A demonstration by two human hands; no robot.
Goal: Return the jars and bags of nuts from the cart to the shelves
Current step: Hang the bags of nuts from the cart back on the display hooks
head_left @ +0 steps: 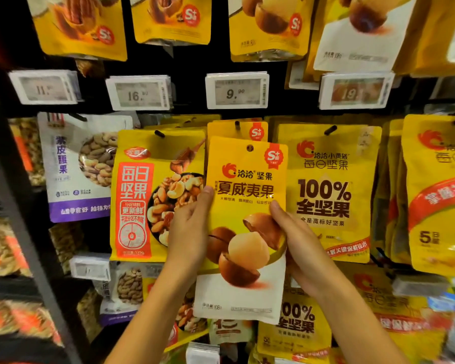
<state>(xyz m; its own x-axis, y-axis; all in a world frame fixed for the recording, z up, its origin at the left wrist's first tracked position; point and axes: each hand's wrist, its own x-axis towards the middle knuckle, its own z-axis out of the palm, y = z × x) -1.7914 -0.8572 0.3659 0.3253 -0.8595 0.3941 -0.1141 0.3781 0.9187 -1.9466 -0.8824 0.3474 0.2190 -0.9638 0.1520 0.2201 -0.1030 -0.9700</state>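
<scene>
The left hand (189, 232) and right hand (297, 243) grip the yellow-and-white foil macadamia bag (244, 179) by its side edges, just below the black shelf peg (237, 124). Hanging hole not yet hooked; remaining items not visible

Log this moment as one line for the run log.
phase: rehanging | left hand: grips macadamia bag left edge | right hand: grips right edge | bag: before matching hung bags, hang hole off peg

Black peg rack (189, 64) hung with nut bags (329, 193) and price tags (237, 91).
</scene>
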